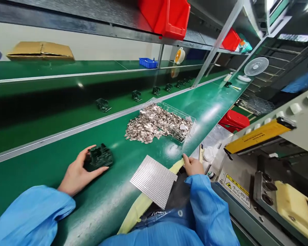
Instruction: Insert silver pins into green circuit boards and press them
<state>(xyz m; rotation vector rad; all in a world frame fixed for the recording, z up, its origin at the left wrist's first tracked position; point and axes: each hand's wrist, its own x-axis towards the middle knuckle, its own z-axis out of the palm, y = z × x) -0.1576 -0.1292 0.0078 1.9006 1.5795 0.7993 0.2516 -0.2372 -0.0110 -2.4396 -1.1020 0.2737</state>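
My left hand (78, 172) is closed around a dark green-black plastic housing (102, 158), its thumb and fingers on opposite sides, at the green bench top. At the bench's front edge my right hand (193, 165) is closed, with its fingertips at the end of a pale yellow strip (176, 166). Between the hands a silver sheet scored into small pieces (154, 181) lies across this strip, partly over the edge. Beyond it, a heap of small silvery metal pieces (145, 128) spills from a clear tray (192, 131).
Several similar dark housings (136, 95) stand in a row on the belt (66, 99) behind a metal rail. Red bins (176, 20) sit on the shelf overhead. At the right is a machine with a yellow bar (259, 136) and a warning label (237, 191).
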